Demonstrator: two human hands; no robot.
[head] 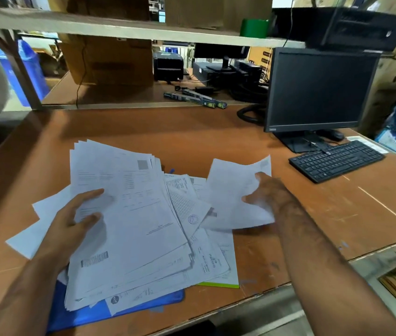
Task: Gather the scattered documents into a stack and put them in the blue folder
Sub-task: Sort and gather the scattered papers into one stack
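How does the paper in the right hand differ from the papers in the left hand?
The right hand holds a single sheet, lifted and bent; the left hand holds a thick fanned stack. The sheet looks almost blank here; the stack's top page shows print and a barcode. Both are white paper.

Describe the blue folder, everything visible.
The blue folder lies flat on the brown desk near its front edge, mostly buried under the pile of papers. Only its lower edge and one rounded corner show, below and left of the pile. It looks like smooth, bright blue plastic. Whether it is open or closed cannot be told. The papers lie on it; the left hand holds the sheets above it, and neither hand touches it.
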